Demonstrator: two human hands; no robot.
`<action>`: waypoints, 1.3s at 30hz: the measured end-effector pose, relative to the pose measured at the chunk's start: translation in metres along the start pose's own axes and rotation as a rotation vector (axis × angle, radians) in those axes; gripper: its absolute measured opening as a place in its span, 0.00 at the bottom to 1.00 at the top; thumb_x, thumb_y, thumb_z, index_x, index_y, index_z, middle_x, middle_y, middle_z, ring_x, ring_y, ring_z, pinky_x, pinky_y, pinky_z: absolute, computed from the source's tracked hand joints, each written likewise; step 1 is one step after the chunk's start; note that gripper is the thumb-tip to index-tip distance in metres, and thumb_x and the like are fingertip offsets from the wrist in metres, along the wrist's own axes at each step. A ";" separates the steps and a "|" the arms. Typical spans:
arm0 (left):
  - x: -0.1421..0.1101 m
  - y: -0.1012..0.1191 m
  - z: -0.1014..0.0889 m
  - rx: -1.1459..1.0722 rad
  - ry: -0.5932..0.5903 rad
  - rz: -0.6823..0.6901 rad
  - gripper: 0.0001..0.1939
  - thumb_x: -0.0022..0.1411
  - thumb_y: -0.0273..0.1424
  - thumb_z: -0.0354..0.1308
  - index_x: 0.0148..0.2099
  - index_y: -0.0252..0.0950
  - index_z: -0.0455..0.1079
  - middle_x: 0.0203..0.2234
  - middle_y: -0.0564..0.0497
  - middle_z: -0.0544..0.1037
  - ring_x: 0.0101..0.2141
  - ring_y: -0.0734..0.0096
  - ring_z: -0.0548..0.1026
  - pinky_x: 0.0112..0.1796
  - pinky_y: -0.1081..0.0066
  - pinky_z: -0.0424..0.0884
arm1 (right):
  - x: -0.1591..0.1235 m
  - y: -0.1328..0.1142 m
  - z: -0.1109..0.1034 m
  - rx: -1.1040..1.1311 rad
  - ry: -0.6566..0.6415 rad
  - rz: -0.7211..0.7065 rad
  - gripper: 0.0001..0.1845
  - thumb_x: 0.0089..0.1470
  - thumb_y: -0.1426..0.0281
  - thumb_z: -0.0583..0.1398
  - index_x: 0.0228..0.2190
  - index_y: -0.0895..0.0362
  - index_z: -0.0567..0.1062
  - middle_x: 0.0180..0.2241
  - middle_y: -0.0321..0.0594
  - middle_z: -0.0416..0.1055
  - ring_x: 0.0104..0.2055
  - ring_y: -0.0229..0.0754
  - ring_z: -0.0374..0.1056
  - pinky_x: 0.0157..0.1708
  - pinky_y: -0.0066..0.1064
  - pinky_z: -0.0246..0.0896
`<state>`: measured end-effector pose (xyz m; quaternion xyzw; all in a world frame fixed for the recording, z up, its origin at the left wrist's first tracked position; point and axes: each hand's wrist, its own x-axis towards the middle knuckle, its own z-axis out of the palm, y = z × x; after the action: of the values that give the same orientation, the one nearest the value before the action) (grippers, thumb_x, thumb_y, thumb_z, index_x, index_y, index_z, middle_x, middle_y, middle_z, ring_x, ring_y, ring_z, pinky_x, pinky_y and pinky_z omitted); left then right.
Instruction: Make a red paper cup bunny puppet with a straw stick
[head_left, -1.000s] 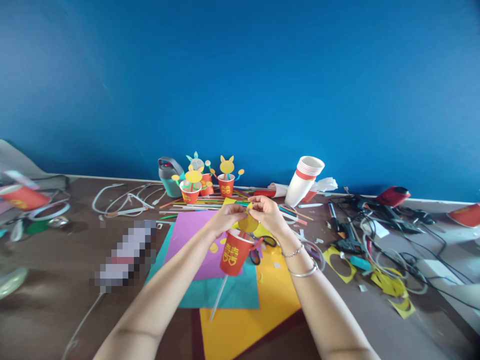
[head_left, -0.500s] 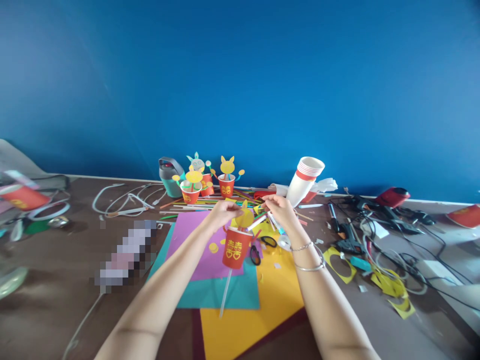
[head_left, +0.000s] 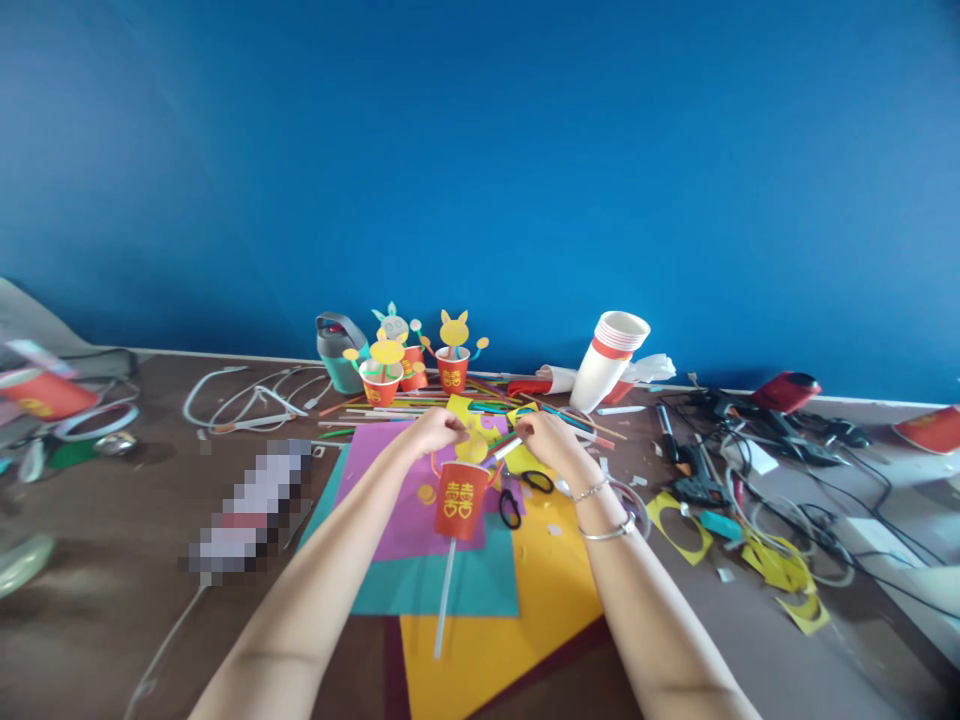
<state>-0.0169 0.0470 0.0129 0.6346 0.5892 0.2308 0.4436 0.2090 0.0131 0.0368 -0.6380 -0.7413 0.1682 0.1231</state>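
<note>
My left hand (head_left: pixel 437 431) is closed in a pinch at the yellow paper head (head_left: pixel 472 448). This cut-out rises from a red paper cup (head_left: pixel 459 503) with gold characters. A pale straw (head_left: pixel 445 600) sticks out below the cup, which hangs tilted above the paper sheets. Thin orange arms show at the cup's sides. To its right, my right hand (head_left: pixel 544 434) has its fingers closed together; whatever lies between them is hidden. Beside those fingertips is a white pen-like stick (head_left: pixel 505 449), apparently lying on the table. Black-handled scissors (head_left: pixel 511 508) lie below it.
Purple (head_left: pixel 375 500), teal (head_left: pixel 420 590) and orange-yellow paper (head_left: pixel 465 670) overlap on the table. Finished-looking cup figures (head_left: pixel 453 370), a bottle (head_left: pixel 341 352) and stacked cups (head_left: pixel 609 362) stand behind. Glue gun (head_left: pixel 697 485), cables and yellow scraps (head_left: pixel 776 565) lie right; a pixelated object (head_left: pixel 251 515) lies left.
My right hand has come off the yellow head, swung right, then returned slightly left and lower. My left hand has shifted the cup figure a little left; it now hangs straighter.
</note>
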 end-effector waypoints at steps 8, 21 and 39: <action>-0.006 0.007 -0.002 -0.086 -0.031 0.017 0.09 0.42 0.35 0.64 0.25 0.35 0.71 0.19 0.56 0.73 0.25 0.72 0.68 0.30 0.72 0.61 | -0.005 -0.009 0.000 -0.068 -0.069 -0.066 0.15 0.58 0.77 0.55 0.40 0.57 0.81 0.44 0.44 0.80 0.49 0.44 0.74 0.46 0.26 0.59; -0.007 0.004 -0.021 -0.051 -0.046 -0.017 0.10 0.42 0.36 0.65 0.25 0.35 0.71 0.20 0.55 0.73 0.26 0.68 0.71 0.31 0.70 0.62 | -0.004 0.028 -0.031 -0.181 -0.038 0.176 0.20 0.54 0.79 0.54 0.44 0.56 0.81 0.46 0.48 0.79 0.49 0.49 0.73 0.39 0.31 0.58; 0.003 -0.016 -0.051 0.211 0.061 -0.041 0.06 0.41 0.33 0.64 0.21 0.36 0.74 0.19 0.51 0.77 0.27 0.65 0.73 0.29 0.70 0.63 | -0.012 -0.005 -0.018 -0.242 -0.161 0.007 0.16 0.56 0.75 0.54 0.38 0.57 0.82 0.40 0.48 0.81 0.44 0.48 0.75 0.41 0.31 0.61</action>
<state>-0.0659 0.0633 0.0245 0.6584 0.6363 0.1776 0.3607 0.2135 0.0022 0.0558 -0.6353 -0.7613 0.1287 -0.0150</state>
